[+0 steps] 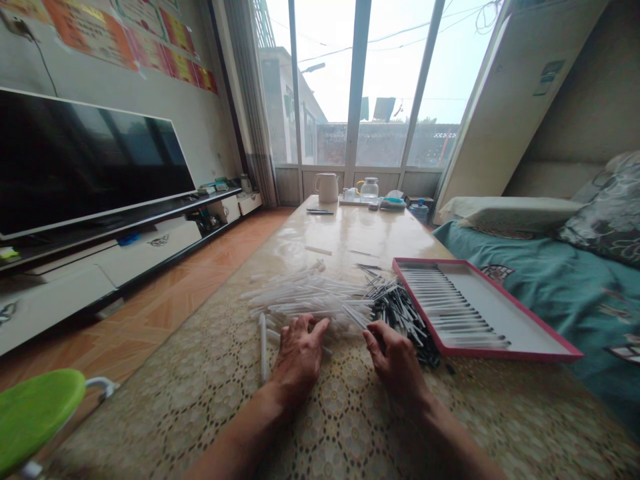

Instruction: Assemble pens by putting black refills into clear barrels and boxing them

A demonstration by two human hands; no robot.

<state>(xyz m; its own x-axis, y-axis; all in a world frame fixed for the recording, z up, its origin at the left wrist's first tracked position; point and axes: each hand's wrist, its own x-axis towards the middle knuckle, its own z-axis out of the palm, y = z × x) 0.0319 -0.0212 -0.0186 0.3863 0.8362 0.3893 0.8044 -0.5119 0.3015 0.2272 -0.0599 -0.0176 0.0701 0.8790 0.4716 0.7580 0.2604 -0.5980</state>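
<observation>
A heap of frosted, see-through pen barrels [295, 291] lies in the middle of the table. My left hand [301, 350] rests at the near edge of this heap, fingers bent down and apart from the thumb; its fingertips are partly hidden, and I see nothing held in it. Between thumb and forefinger, my right hand [395, 357] pinches a thin pen refill [356, 316] that points away to the left over the barrels. Just beyond that hand is a pile of dark-ended refills [400, 313]. One loose barrel [263, 347] lies left of my left hand.
On the right, a shallow pink-rimmed box [505, 293] holds a row of pens [450, 303]. A beige jug [327, 188] and a glass pitcher [370, 189] stand at the table's far end. A green stool seat [40, 413] is at the lower left, a bed or couch [540, 260] on the right.
</observation>
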